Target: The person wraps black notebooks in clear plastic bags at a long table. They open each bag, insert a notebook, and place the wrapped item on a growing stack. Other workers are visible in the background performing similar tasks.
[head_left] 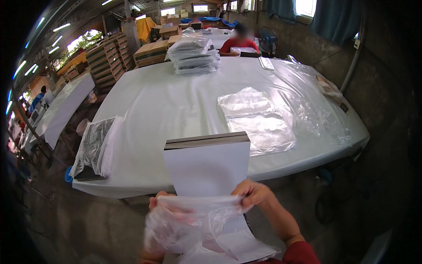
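Note:
A thick stack of flat sheets or boards (206,165) stands upright at the table's near edge, its broad white face toward me and layered dark and pale edges on top. In front of its lower part, my two hands stretch a clear plastic bag (189,224) by its upper edge. My left hand (163,200) is closed on the left end, partly veiled by the film. At the right end, my right hand (254,193) pinches the same edge. Below the bag lies another white sheet-like surface (233,240). Whether the bag goes around the stack I cannot tell.
Flat clear bags (259,119) lie right of the stack on the white-covered table (145,110). A bagged dark item (94,149) hangs over the left edge. Bagged packs (193,55) are piled at the far side, where a person in red (239,44) sits. Cartons (151,53) stand behind.

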Tool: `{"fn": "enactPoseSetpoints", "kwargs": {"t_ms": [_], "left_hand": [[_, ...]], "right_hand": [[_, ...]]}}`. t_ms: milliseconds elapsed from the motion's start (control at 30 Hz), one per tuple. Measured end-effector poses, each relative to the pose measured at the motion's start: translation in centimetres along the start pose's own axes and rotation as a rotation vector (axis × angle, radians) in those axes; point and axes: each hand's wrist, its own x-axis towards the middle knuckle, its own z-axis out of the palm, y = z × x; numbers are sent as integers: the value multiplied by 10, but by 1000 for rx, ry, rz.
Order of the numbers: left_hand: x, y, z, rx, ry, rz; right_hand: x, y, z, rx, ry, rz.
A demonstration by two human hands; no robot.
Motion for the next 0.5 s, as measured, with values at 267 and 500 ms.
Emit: {"fn": "enactPoseSetpoints", "kwargs": {"t_ms": [267,500], "left_hand": [[5,2,62,-1001,-494,183],[67,18,89,-1384,-1226,164]], "right_hand": [[29,44,9,750,439,-287],[32,56,-5,146,-687,-104]]}}
